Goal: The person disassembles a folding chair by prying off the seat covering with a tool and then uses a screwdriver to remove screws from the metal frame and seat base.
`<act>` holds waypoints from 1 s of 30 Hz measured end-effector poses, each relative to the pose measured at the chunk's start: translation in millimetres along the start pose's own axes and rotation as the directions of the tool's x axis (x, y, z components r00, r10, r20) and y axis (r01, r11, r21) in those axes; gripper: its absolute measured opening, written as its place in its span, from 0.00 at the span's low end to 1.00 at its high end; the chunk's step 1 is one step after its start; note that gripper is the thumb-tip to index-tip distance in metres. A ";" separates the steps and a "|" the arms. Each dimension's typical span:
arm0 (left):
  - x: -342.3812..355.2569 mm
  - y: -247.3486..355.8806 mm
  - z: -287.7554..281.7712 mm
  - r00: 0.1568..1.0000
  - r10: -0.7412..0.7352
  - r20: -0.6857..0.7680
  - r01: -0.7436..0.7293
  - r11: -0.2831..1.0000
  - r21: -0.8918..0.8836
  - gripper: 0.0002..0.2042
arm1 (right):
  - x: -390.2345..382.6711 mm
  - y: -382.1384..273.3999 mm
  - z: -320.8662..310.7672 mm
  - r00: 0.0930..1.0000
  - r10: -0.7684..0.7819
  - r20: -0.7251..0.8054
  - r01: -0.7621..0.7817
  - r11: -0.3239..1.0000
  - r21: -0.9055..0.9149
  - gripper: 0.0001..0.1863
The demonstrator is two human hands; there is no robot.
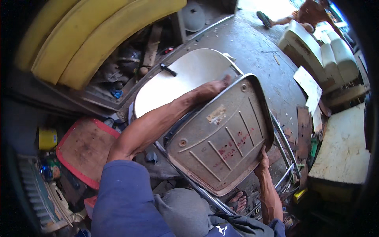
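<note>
A chair with a metal tube frame [285, 145] stands tilted in front of me. The worn brown-grey underside of its seat panel [205, 148], with raised ribs and faded red marks, faces me. My right hand [262, 160] grips the panel's right edge, thumb on the near face and fingers mostly behind. My left arm reaches across the panel's far left side. My left hand [225, 82] is at the upper edge, its fingers largely hidden. Behind the chair is a pale, rounded panel [173, 87], with a small black tool [169, 70] on its rim.
A red-edged brown seat board [89, 148] lies to my left. Yellow curved cushions [90, 39] stand at the upper left. White cushioned seating [316, 51] and a person [312, 15] are far right. Wood scraps [303, 128] and a pale board [339, 146] lie on the right.
</note>
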State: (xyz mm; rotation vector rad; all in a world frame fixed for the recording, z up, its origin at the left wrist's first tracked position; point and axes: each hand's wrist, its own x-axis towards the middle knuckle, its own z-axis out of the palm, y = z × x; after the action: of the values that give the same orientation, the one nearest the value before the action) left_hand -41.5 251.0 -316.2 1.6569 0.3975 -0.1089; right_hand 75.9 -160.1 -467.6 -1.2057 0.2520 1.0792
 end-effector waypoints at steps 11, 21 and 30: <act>-12.4 -7.4 -1.6 0.999 -0.046 -0.004 0.041 0.909 -0.415 0.26 | 0.9 4.7 4.2 0.993 0.075 0.086 -0.087 0.985 0.146 0.36; -19.1 0.5 6.1 0.999 -0.002 0.041 0.026 0.798 -0.602 0.22 | -2.4 4.0 8.6 0.994 -0.013 0.108 -0.005 0.987 0.162 0.35; -1.9 -2.6 0.2 0.992 -0.118 -0.046 0.082 0.876 -0.475 0.20 | -6.0 5.5 7.9 0.993 0.027 0.114 -0.047 0.984 0.174 0.33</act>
State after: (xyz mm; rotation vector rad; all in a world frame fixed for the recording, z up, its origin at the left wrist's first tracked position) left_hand -44.0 250.7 -318.1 1.1573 0.5212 -0.0231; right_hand 65.7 -156.9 -463.9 -0.9829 0.2788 1.1280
